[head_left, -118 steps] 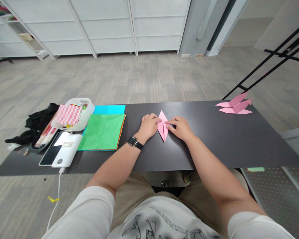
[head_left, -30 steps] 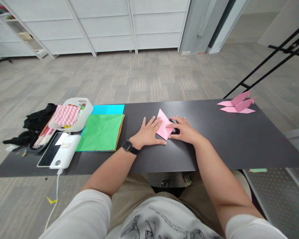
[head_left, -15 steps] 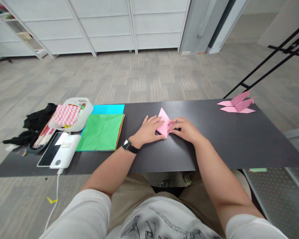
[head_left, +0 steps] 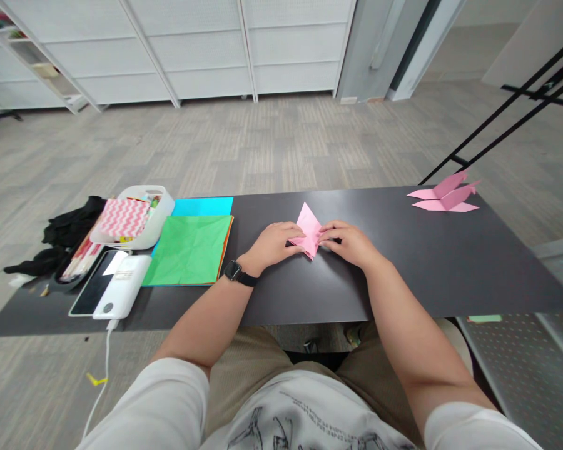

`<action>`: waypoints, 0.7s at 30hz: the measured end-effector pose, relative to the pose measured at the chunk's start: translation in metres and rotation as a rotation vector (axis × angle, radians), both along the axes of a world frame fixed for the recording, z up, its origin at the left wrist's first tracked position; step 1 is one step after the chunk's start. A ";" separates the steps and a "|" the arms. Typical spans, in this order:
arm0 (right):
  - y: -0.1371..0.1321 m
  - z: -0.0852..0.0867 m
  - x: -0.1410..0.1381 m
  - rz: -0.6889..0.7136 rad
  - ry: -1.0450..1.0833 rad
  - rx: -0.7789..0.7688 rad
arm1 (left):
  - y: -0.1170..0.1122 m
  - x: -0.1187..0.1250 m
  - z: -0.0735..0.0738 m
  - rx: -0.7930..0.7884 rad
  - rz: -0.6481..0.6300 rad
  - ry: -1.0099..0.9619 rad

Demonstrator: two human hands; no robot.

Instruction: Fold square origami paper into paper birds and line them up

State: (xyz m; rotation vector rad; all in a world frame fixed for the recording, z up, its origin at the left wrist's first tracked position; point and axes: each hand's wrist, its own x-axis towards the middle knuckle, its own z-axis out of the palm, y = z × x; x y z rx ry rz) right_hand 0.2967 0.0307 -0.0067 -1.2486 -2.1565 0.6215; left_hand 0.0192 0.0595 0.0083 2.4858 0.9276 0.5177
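A folded piece of pink origami paper lies on the dark table between my hands, one sharp point facing away from me. My left hand pinches its left corner between thumb and fingers. At the right corner, my right hand has thumb and fingertips closed on the paper's edge. The fingertips cover both side corners, so the folds there are hidden. Two finished-looking pink paper birds rest at the table's far right, side by side.
Left of my hands lies a stack of coloured paper, green on top. Beyond it stand a white plastic basket, a phone, a white power bank with a cable, and black cloth. The table is narrow.
My left hand has gone from lying spread flat over the paper to pinching its left corner, shifting slightly left. The right hand stays at the right corner.
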 end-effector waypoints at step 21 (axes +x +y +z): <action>-0.003 0.004 -0.007 -0.011 0.117 0.048 | 0.000 0.004 -0.005 0.077 0.145 -0.109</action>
